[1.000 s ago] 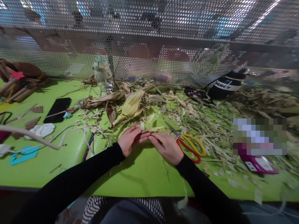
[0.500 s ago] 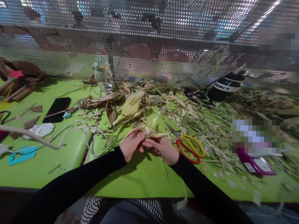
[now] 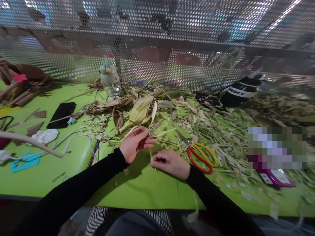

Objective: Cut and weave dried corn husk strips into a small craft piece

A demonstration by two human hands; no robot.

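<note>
My left hand pinches a bundle of pale corn husk strips between thumb and forefinger, its other fingers stretched to the right. Loose ends of the bundle stick up and out to the right. Lower and to the right, my right hand is closed on the lower end of a narrow husk strip, which runs up to the left hand. Scissors with one red and one yellow handle lie just right of my hands, blades partly among husk scraps. A folded yellow-green corn husk rests behind the hands.
Shredded husk spreads over the green table. A water bottle and black cup stand by the perforated metal screen. To the left lie a phone and a white cable; a purple device lies right.
My hands have moved apart. The right hand has drawn down toward me with the narrow strip, while the left has shifted slightly left and up, its fingers more spread.
</note>
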